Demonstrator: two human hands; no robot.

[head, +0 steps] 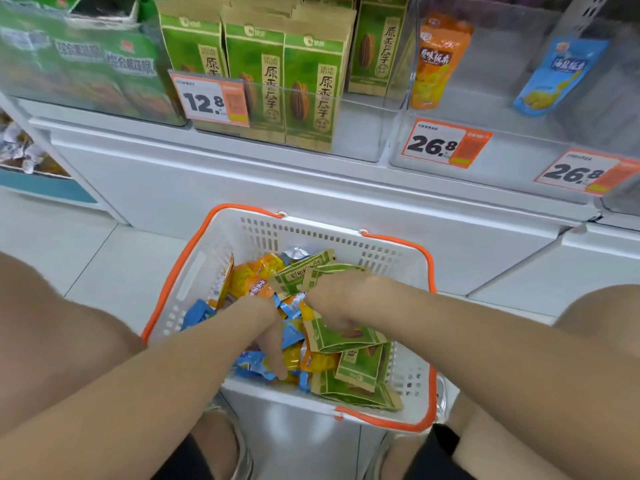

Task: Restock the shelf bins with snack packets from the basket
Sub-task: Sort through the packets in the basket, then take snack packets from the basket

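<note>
Snack packets (360,368) are being kept heaped in the basket (311,233) on the floor. Left hand (273,344) is being held straight-fingered among blue ones. Right hand (332,299) is being rested on green ones, grip untellable. Judged light, crinkly and slippery; best pinched at sealed edges.

white basket (194,289) with orange handles (430,268); green packets (360,367)

White tiled floor (86,265): white basket (311,233) with orange rim stands on it, close before shelf base. White shelf (242,157) above carries clear bins (363,140) side by side; green seed packets (308,95), 1 orange pouch (436,64), 1 blue pouch (557,77) upright inside.
</note>
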